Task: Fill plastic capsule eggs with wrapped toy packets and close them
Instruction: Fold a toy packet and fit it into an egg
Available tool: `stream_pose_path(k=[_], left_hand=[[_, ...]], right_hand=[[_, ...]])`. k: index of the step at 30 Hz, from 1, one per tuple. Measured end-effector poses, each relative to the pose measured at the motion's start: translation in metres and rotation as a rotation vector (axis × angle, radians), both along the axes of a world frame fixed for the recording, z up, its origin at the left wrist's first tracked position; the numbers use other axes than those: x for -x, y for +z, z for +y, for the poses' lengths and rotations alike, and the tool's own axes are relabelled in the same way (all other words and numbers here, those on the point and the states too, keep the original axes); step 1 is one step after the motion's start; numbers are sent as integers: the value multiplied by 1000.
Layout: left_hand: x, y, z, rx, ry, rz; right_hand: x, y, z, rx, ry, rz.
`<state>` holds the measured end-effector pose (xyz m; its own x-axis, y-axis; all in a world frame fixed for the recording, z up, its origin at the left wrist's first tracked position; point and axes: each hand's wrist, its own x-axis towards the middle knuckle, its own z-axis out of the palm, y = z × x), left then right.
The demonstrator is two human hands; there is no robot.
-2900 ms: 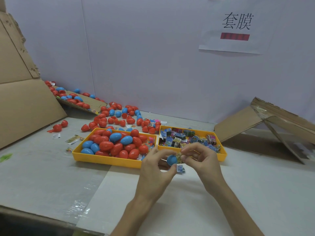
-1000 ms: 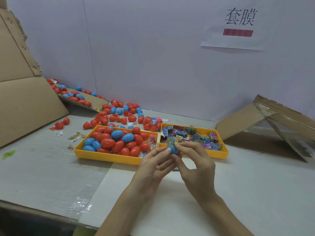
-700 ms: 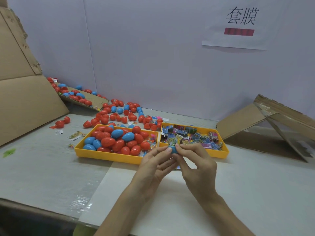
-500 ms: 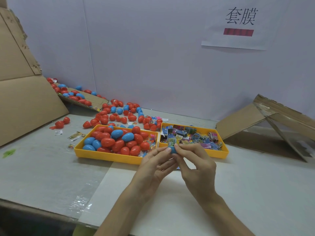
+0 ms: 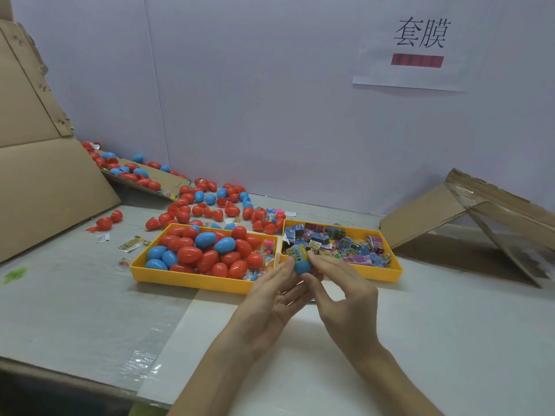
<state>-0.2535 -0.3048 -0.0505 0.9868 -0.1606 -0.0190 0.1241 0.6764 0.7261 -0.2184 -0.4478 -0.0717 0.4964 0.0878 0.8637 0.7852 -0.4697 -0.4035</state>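
At frame centre, my left hand [image 5: 270, 298] is gripping the egg [image 5: 301, 265] upright, while my right hand [image 5: 345, 292] is pinching the packet [image 5: 295, 252] protruding from its top.

Packet [image 5: 295, 253] now sits inside blue egg half [image 5: 301, 265].

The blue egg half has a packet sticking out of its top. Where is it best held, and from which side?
Probably by the rounded bottom of the blue egg half, pinched from below, as the left hand does. Its open rim faces up with the packet protruding, so the top should stay free for the right hand.
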Motion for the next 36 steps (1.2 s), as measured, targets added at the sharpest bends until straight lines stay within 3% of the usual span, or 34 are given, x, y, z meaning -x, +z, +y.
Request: stream_pose_path(k=[20, 36], left_hand=[[-2, -4, 1, -102, 12, -3], [-5, -8, 2, -128, 20, -14]], right_hand=[[3, 3, -1, -31, 80, 59], [1, 2, -2, 27, 24, -23]])
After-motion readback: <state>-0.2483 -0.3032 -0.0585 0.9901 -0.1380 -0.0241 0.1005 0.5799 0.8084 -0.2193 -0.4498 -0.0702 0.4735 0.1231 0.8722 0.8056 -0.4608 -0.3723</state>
